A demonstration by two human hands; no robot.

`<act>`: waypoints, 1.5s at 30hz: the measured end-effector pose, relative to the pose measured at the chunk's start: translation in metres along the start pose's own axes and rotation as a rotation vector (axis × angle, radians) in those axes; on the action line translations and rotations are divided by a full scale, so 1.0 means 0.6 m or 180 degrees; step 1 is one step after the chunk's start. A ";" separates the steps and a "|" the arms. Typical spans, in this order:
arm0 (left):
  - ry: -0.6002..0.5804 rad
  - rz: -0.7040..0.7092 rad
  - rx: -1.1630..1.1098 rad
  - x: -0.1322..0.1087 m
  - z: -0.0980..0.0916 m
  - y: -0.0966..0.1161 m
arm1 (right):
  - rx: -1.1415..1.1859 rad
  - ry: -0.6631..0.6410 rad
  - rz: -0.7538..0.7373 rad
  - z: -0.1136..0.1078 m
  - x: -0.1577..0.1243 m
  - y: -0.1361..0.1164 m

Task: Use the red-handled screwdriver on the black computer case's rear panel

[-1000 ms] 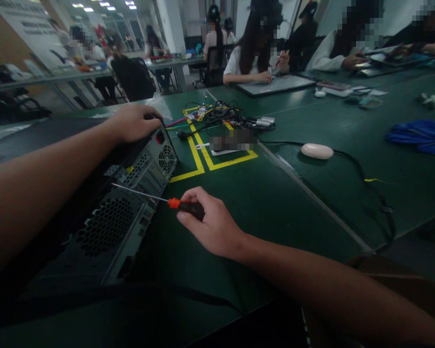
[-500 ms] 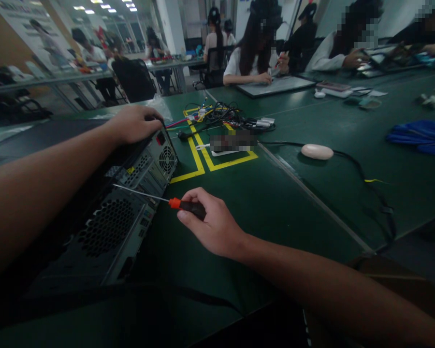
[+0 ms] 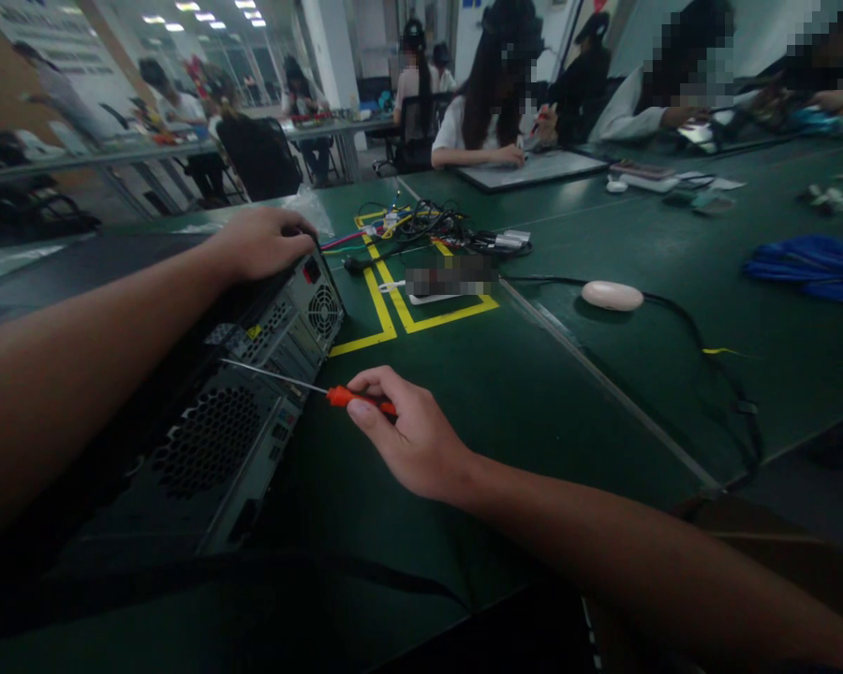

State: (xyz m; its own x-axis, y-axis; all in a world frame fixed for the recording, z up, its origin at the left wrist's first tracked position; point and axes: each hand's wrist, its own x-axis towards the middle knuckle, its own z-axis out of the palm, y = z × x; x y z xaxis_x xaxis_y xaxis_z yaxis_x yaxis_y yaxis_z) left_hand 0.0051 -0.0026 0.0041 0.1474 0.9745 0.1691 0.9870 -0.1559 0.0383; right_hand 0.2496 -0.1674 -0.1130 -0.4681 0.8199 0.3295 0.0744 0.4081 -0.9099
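Observation:
A desktop computer case (image 3: 231,412) lies on its side on the green table (image 3: 520,393), its rear panel with fan grille and ports facing right. My left hand (image 3: 263,241) rests on the case's upper far corner, fingers curled over the edge. My right hand (image 3: 411,435) grips a screwdriver (image 3: 347,397) with an orange-and-black handle. Its thin shaft points left, and the tip touches the rear panel near the ports.
Yellow tape lines (image 3: 393,314) and a tangle of cables (image 3: 428,225) lie beyond the case. A white oval object (image 3: 613,296) with a black cable sits to the right, a blue cloth (image 3: 815,267) farther right. Other people sit at the far table edge.
My right hand has turned slightly on the screwdriver handle, so the fingers cover more of the black grip. The left hand and the case stay in place.

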 end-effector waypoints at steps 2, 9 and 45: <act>0.0031 0.0042 -0.0009 0.002 0.002 -0.002 | 0.0036 -0.0033 0.0049 0.001 -0.003 0.000; 0.0155 0.0127 -0.0046 0.006 0.008 -0.007 | -0.0035 -0.0049 -0.0084 0.008 -0.003 0.012; -0.0059 -0.0015 0.0022 0.006 0.000 0.003 | 0.0051 -0.0174 -0.0069 0.003 -0.004 0.007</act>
State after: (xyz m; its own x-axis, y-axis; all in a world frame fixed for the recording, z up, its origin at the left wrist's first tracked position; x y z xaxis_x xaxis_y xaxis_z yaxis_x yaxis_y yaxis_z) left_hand 0.0075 0.0004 0.0046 0.1440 0.9781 0.1506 0.9881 -0.1504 0.0322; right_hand 0.2495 -0.1683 -0.1183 -0.5169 0.7877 0.3353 0.0499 0.4187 -0.9067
